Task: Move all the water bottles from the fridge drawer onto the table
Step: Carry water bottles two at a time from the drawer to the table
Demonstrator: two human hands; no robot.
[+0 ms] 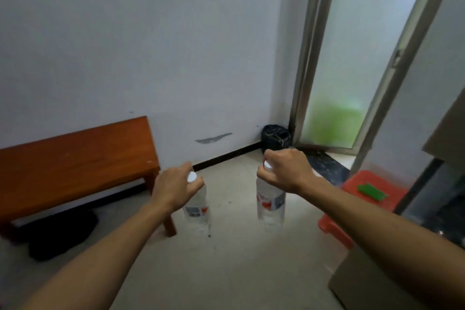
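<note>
Two clear water bottles with white caps and red-and-blue labels hang upright in the air above the floor. My left hand (176,187) grips the left bottle (197,211) by its neck, just under the cap. My right hand (286,171) holds the right bottle (270,205) the same way at the neck. The low wooden table (70,161) stands to the left against the white wall, its top bare; the left bottle hangs just past its right front corner. The fridge drawer is not clearly in view.
A red plastic stool (370,196) with a green item (372,191) on it stands at the right. A dark bag (275,136) sits in the corner by a frosted glass door (334,108). Dark objects (60,234) lie under the table. A grey panel edge (357,282) is at bottom right.
</note>
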